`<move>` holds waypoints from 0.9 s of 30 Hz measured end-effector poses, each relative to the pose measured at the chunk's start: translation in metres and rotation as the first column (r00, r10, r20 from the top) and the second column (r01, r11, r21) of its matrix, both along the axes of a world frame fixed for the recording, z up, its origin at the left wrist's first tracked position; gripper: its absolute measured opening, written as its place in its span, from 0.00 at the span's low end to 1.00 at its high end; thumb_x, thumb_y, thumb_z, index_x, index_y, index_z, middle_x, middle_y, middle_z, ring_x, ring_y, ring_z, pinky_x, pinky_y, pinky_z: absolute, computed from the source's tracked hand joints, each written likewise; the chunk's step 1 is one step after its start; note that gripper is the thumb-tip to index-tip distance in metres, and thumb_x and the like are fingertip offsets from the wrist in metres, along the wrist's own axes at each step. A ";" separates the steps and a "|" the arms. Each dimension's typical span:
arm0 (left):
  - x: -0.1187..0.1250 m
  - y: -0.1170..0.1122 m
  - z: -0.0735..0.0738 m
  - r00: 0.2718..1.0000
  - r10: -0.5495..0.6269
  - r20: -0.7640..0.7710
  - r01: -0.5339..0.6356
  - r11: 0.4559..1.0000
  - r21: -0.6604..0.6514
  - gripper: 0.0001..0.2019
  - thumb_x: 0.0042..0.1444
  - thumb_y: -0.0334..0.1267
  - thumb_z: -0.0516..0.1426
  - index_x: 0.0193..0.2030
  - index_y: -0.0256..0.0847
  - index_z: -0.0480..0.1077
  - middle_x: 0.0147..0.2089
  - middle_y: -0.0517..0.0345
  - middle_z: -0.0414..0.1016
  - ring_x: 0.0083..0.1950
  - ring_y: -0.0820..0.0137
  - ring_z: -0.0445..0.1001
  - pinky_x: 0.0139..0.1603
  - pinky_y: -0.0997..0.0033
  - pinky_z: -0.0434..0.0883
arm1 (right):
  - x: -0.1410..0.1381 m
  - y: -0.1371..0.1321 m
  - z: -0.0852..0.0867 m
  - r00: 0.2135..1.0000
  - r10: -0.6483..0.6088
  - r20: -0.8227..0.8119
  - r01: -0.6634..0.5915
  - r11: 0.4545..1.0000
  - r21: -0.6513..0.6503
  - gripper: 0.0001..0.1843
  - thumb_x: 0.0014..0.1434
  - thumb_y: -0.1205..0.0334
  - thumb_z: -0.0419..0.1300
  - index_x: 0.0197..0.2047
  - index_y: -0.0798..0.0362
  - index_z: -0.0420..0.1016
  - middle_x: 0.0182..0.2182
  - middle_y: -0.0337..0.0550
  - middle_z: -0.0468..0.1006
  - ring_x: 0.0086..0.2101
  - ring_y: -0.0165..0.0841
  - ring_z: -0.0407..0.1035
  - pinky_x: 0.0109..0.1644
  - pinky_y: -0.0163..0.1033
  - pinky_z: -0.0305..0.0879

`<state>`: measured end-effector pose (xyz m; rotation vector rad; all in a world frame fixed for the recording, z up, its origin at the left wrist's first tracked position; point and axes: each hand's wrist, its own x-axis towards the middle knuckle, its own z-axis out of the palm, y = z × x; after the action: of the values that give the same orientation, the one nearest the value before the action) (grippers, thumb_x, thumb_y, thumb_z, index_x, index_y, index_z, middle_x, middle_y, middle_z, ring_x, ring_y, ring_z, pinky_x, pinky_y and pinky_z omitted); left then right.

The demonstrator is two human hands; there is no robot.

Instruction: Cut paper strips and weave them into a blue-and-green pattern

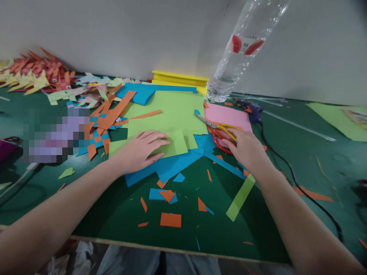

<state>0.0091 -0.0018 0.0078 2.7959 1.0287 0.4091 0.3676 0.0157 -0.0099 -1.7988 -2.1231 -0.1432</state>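
Observation:
My left hand (145, 149) rests spread on a folded piece of light green paper (176, 145), its fingers pointing right. Beneath lie larger light green sheets (177, 110) and blue paper (172, 164). My right hand (246, 147) has its fingers around the handles of a pair of scissors (219, 131), one handle yellow and one red. The blades point to the upper left, over the green sheet's right edge, beside a pink sheet (229, 114). Part of the grip is hidden behind the hand.
Paper scraps (170, 219) dot the green table (114, 214). A plastic bottle (237, 49) stands at the back, with a glue gun (249, 109) and its black cord to the right. Woven paper fish (97, 137) and folded paper pieces (43, 72) lie left. A blurred-out device (57, 137) sits there too.

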 end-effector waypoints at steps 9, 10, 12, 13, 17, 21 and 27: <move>0.000 0.003 -0.003 0.999 0.029 0.015 -0.027 0.997 -0.077 0.20 0.73 0.38 0.40 0.62 0.38 0.66 0.66 0.48 0.68 0.67 0.61 0.64 0.69 0.49 0.62 | -0.008 -0.009 0.020 0.996 -0.011 -0.093 0.016 0.998 0.060 0.20 0.64 0.58 0.54 0.59 0.49 0.69 0.54 0.54 0.77 0.52 0.53 0.71 0.51 0.58 0.68; 0.000 0.003 -0.003 0.999 0.032 0.014 -0.031 0.996 -0.081 0.20 0.73 0.38 0.40 0.62 0.37 0.66 0.66 0.48 0.68 0.67 0.61 0.65 0.69 0.50 0.62 | -0.008 -0.010 0.022 0.993 -0.026 -0.119 0.032 0.998 0.048 0.21 0.64 0.58 0.54 0.59 0.49 0.68 0.54 0.55 0.76 0.52 0.53 0.71 0.51 0.59 0.68; 0.001 0.003 -0.002 0.999 0.034 0.011 -0.033 0.996 -0.084 0.20 0.73 0.38 0.40 0.62 0.37 0.66 0.66 0.48 0.68 0.68 0.61 0.64 0.69 0.51 0.62 | -0.010 -0.010 0.025 0.972 -0.059 -0.225 0.068 0.997 0.031 0.21 0.63 0.57 0.56 0.58 0.49 0.68 0.55 0.56 0.75 0.52 0.53 0.72 0.52 0.60 0.68; 0.001 0.003 -0.002 0.999 0.033 0.013 -0.032 0.996 -0.083 0.20 0.73 0.39 0.40 0.62 0.38 0.67 0.66 0.48 0.68 0.68 0.61 0.64 0.69 0.52 0.62 | -0.010 -0.010 0.026 0.955 -0.069 -0.290 0.080 0.996 0.026 0.21 0.62 0.57 0.57 0.58 0.50 0.68 0.56 0.57 0.74 0.51 0.52 0.72 0.52 0.59 0.68; 0.000 0.003 -0.001 1.000 0.026 0.011 -0.025 0.997 -0.073 0.20 0.73 0.39 0.41 0.62 0.38 0.66 0.66 0.48 0.68 0.67 0.61 0.65 0.69 0.52 0.63 | -0.013 -0.008 0.027 0.877 -0.077 -0.474 0.090 0.996 0.004 0.23 0.60 0.57 0.60 0.58 0.50 0.69 0.54 0.54 0.76 0.46 0.44 0.75 0.49 0.52 0.72; -0.001 0.002 -0.001 1.000 0.019 -0.002 -0.019 0.998 -0.059 0.19 0.73 0.39 0.41 0.62 0.38 0.66 0.66 0.48 0.68 0.68 0.61 0.65 0.67 0.51 0.64 | -0.016 -0.007 0.028 0.795 -0.090 -0.600 0.098 0.995 -0.020 0.30 0.57 0.54 0.62 0.62 0.51 0.69 0.54 0.54 0.76 0.43 0.42 0.76 0.47 0.50 0.74; -0.001 0.002 -0.002 1.000 -0.017 0.001 0.017 1.000 -0.023 0.18 0.73 0.38 0.43 0.61 0.37 0.66 0.66 0.46 0.68 0.68 0.60 0.65 0.67 0.51 0.65 | -0.020 -0.010 0.035 0.561 -0.095 -0.823 0.104 0.994 -0.043 0.29 0.52 0.58 0.68 0.58 0.52 0.73 0.53 0.52 0.78 0.46 0.43 0.77 0.55 0.54 0.73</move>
<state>0.0077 0.0003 0.0055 2.7823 1.0016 0.3936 0.3472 0.0058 0.0249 -1.5107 -1.3128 0.5721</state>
